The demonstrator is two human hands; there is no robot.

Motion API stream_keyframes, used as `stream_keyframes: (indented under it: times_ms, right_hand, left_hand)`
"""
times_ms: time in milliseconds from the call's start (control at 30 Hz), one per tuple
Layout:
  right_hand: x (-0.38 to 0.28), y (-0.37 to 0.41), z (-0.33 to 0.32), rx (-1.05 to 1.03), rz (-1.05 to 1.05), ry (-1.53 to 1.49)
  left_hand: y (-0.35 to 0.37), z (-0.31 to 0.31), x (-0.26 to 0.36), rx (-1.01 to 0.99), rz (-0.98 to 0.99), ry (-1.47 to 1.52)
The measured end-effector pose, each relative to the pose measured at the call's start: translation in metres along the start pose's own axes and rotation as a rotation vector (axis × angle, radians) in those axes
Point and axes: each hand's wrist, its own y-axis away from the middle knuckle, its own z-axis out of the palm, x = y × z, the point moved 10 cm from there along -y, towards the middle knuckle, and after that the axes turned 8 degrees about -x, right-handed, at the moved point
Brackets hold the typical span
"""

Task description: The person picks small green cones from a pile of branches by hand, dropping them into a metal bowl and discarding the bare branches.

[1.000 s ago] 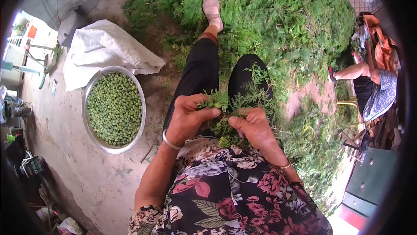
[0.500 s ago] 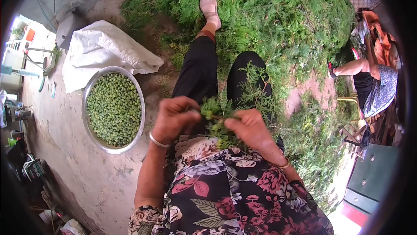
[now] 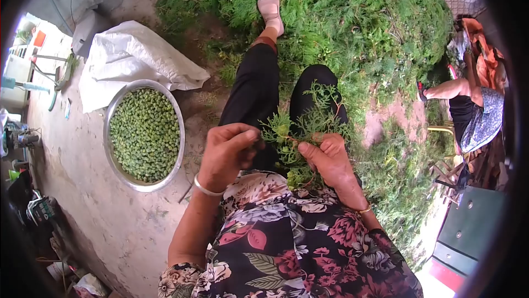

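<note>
My right hand (image 3: 329, 161) pinches a green conifer sprig (image 3: 286, 142) by its stem, above my lap. The sprig's scaly leaves fan out to the left, with small pale green cones (image 3: 284, 130) among them. Just left of the sprig is my left hand (image 3: 230, 153), its fingers curled and the thumb pressed against them. Whatever those fingers may hold is hidden. More leafy branch (image 3: 325, 108) lies across my right knee. To the left, a metal basin (image 3: 181, 160) holds a heap of small green cones (image 3: 144, 135).
A white woven sack (image 3: 132, 50) lies behind the basin on the concrete floor. A large pile of cut conifer branches (image 3: 358, 28) spreads ahead and to the right. Another person (image 3: 482, 110) sits at the far right. Near them stands a dark green panel (image 3: 468, 221).
My left hand has drawn slightly back from the sprig, leaving more of its leaves and cones in view. My right hand still grips the stem, a little farther right.
</note>
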Motion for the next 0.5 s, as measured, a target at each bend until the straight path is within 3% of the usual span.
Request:
stream_keyframes:
  times_ms: [200, 400, 467, 500]
  right_hand:
    - [-0.003, -0.001, 0.014, -0.098, 0.073, 0.055]
    - [0.019, 0.004, -0.002, 0.072, 0.079, 0.046]
    - [0.02, 0.004, -0.003, 0.071, 0.072, 0.022]
    - [0.02, 0.004, -0.004, 0.087, 0.072, 0.001]
  left_hand:
    - [-0.015, 0.025, -0.016, -0.091, -0.076, 0.032]
    - [-0.016, -0.011, 0.0, 0.205, 0.1, -0.077]
    - [-0.017, -0.054, 0.018, 0.256, 0.274, 0.192]
    - [-0.014, -0.058, 0.022, 0.253, 0.271, 0.193]
